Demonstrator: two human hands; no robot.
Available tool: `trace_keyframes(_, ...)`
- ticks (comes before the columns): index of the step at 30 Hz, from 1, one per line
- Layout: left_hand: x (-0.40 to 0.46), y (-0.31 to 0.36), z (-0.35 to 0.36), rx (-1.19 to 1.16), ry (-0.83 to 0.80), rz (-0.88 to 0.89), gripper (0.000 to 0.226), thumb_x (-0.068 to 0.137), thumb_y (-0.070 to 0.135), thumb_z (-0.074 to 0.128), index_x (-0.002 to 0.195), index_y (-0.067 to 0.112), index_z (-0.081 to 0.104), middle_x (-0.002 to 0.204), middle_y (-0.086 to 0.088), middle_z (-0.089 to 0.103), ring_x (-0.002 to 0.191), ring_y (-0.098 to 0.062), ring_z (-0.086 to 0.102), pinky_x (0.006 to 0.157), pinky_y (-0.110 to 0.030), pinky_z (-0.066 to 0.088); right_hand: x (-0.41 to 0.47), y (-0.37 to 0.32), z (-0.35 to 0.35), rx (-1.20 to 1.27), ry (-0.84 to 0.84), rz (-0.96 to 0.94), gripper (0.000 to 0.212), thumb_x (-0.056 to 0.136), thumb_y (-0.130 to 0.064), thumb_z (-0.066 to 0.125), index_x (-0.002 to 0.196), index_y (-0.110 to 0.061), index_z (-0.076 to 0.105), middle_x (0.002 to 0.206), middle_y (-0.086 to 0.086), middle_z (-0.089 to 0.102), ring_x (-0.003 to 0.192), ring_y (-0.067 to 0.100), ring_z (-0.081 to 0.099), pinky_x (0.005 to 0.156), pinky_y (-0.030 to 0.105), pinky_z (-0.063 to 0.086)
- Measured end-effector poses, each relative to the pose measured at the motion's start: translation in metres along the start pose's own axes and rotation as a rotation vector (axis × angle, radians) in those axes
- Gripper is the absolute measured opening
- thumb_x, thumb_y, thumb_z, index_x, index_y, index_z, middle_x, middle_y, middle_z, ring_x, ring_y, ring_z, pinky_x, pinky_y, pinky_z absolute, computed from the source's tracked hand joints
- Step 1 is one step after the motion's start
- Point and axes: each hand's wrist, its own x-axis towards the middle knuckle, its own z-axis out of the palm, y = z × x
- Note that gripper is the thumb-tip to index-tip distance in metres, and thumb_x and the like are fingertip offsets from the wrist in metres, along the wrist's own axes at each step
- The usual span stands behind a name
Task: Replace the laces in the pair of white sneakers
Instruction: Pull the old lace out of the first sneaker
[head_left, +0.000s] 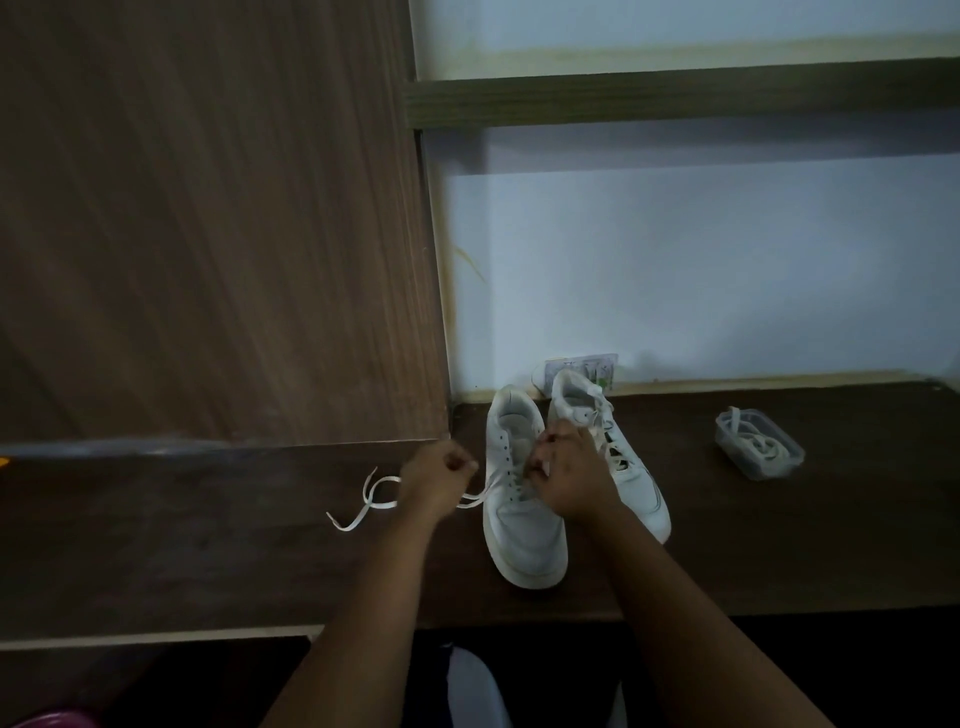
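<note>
Left hand: the left hand is curled, pinching the lace and drawing it sideways, apparently to slide it through the eyelets.
Right hand: the right hand grips the near sneaker at its tongue, likely steadying it against the pull.
Sneakers: side by side on the bench; the far sneaker is laced.
Lace tail: trails loose across the bench, left of the shoe.
Container: a clear container holding laces sits well apart, right.
</note>
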Motion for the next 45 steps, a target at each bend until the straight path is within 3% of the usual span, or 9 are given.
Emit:
trace_keyframes(4,0.002,0.003,0.033,0.104,-0.269,0.156,0.035,0.074,0.033,0.081,0.104,0.024,0.066,0.111,0.003,0.06,0.103,-0.016,0.058,0.081,-0.027,0.047,-0.004,-0.004,0.002,-0.118,-0.128,0.056,0.028,0.09,-0.039,0.049,0.102,-0.025,0.07,0.133,-0.008,0.036,0.122,0.021,0.033,0.088,0.039,0.043)
trace_keyframes(12,0.021,0.006,0.011,0.035,-0.19,0.06,0.021,0.098,0.026,0.041,0.099,0.012,0.056,0.093,-0.006,0.067,0.097,-0.024,0.061,0.084,-0.036,0.045,-0.003,0.015,0.019,-0.033,-0.207,0.076,0.057,0.072,-0.06,0.029,0.103,-0.034,0.068,0.137,-0.007,0.036,0.13,0.02,0.032,0.099,0.041,0.034)
trace_keyframes(19,0.01,0.001,0.026,0.225,-0.256,0.218,0.013,0.082,0.027,0.068,0.093,0.02,0.066,0.101,0.0,0.061,0.095,-0.019,0.061,0.072,-0.024,0.041,0.003,0.017,0.027,0.044,-0.036,0.066,0.034,0.078,-0.051,0.047,0.091,-0.031,0.071,0.121,-0.007,0.052,0.113,0.017,0.042,0.092,0.033,0.033)
trace_keyframes(25,0.007,0.01,0.016,-0.188,-0.211,0.077,0.025,0.091,0.021,0.053,0.065,0.022,0.055,0.069,0.004,0.058,0.07,-0.016,0.056,0.065,-0.029,0.04,0.011,-0.007,0.015,-0.059,-0.037,-0.192,0.052,0.064,-0.053,0.06,0.11,-0.029,0.061,0.119,-0.001,0.048,0.11,0.022,0.044,0.095,0.038,0.04)
trace_keyframes(28,0.011,0.017,0.0,-0.394,-0.048,0.032,0.02,0.087,0.018,0.057,0.067,0.022,0.058,0.067,0.006,0.059,0.07,-0.015,0.055,0.07,-0.031,0.042,0.019,-0.015,0.014,-0.259,-0.044,-0.202,0.028,0.082,-0.041,0.059,0.102,-0.023,0.068,0.117,0.002,0.05,0.107,0.023,0.045,0.089,0.037,0.045)
trace_keyframes(33,0.01,0.016,-0.004,-0.197,0.299,-0.019,0.011,0.084,0.027,0.059,0.094,0.022,0.057,0.09,0.008,0.061,0.086,-0.015,0.053,0.073,-0.027,0.035,0.042,-0.025,-0.02,0.564,0.009,0.33,0.013,0.096,-0.017,0.044,0.1,-0.012,0.055,0.09,0.006,0.061,0.078,0.02,0.061,0.066,0.032,0.05)
trace_keyframes(38,-0.002,0.005,0.019,-0.207,0.198,-0.026,0.004,0.085,0.021,0.059,0.088,0.022,0.057,0.085,0.009,0.06,0.085,-0.014,0.056,0.066,-0.024,0.036,0.061,0.004,-0.063,1.428,0.312,0.754,0.023,0.096,-0.007,0.041,0.11,-0.004,0.058,0.077,0.008,0.057,0.059,0.013,0.053,0.055,0.023,0.044)
trace_keyframes(41,-0.007,-0.001,0.033,-0.2,0.058,-0.048,0.004,0.084,0.022,0.063,0.08,0.023,0.064,0.078,0.01,0.064,0.078,-0.01,0.06,0.057,-0.018,0.037,0.062,0.032,-0.06,1.247,0.382,0.791,0.016,0.095,-0.012,0.047,0.11,-0.007,0.051,0.1,0.017,0.062,0.088,0.032,0.066,0.078,0.038,0.056)
trace_keyframes(45,-0.006,0.002,0.048,-0.425,-0.13,-0.239,0.021,0.08,0.033,0.076,0.083,0.013,0.072,0.076,-0.001,0.072,0.071,-0.015,0.068,0.07,-0.033,0.058,0.042,0.02,-0.043,0.631,-0.074,0.618,0.008,0.086,-0.008,0.057,0.094,-0.008,0.056,0.091,0.008,0.057,0.108,0.033,0.06,0.087,0.037,0.05)
